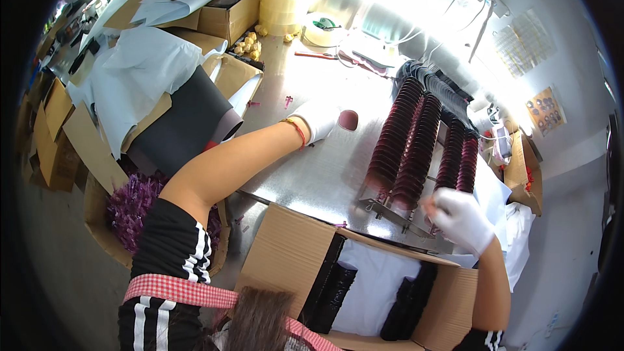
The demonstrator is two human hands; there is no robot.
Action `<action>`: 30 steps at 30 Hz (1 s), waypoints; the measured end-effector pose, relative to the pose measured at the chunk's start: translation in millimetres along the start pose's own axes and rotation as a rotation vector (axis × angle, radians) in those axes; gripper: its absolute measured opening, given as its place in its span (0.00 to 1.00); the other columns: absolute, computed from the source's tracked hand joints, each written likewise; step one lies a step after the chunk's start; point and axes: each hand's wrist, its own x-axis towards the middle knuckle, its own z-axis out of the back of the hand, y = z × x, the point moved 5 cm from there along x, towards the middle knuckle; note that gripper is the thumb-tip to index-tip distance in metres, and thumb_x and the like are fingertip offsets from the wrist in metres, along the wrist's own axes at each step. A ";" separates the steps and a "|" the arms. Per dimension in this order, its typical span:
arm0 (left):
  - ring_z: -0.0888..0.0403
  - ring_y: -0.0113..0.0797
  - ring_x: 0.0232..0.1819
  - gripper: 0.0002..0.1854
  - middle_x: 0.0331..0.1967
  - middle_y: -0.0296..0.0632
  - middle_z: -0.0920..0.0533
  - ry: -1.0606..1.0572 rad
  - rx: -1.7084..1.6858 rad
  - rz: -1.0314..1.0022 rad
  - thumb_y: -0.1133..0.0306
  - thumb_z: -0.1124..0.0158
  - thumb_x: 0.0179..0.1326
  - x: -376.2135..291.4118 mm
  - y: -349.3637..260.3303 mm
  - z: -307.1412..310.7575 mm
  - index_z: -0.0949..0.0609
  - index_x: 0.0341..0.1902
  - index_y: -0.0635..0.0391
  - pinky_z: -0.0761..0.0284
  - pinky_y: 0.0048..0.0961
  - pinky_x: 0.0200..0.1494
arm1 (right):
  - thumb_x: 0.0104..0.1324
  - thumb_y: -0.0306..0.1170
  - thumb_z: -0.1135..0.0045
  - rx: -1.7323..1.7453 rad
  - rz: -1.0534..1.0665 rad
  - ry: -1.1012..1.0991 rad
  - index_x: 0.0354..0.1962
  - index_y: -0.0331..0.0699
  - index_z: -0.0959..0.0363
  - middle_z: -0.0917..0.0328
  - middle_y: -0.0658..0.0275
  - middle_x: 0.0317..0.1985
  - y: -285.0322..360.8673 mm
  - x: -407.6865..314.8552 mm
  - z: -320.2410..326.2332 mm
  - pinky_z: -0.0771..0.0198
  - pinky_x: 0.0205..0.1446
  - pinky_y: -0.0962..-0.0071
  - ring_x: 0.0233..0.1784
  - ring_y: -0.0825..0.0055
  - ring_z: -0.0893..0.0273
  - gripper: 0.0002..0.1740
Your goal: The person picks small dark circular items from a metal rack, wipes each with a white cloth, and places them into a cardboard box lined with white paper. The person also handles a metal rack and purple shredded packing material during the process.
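Observation:
My left hand [319, 119], in a white glove, rests low over the metal tabletop [287, 170]; its fingers are lost in glare. Just right of its fingertips a dark red tinted lens [348, 120] lies flat. My right hand [458, 217], also gloved in white and slightly blurred, is at the near end of a metal rack [400, 218] with its fingers curled; whether it holds anything cannot be told. Long rows of dark red lenses [397, 141] stand on edge in the rack, with further rows [457, 156] to the right and greyish ones behind.
An open cardboard box [287, 248] with black rolls and white lining sits nearest me. Purple plastic pieces [134, 212] fill a box at left, below a dark rolled sheet [185, 117] and papers. Tape rolls [280, 7], a red pen-like tool [316, 55] and cables lie toward the back.

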 end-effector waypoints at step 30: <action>0.22 0.46 0.57 0.25 0.53 0.44 0.21 0.156 -2.011 0.155 0.53 0.57 0.75 -46.2 2.7 22.1 0.26 0.59 0.63 0.28 0.39 0.61 | 0.68 0.30 0.49 -0.007 0.035 -0.439 0.49 0.35 0.25 0.17 0.53 0.39 23.8 190.1 -9.4 0.25 0.47 0.68 0.41 0.63 0.18 0.14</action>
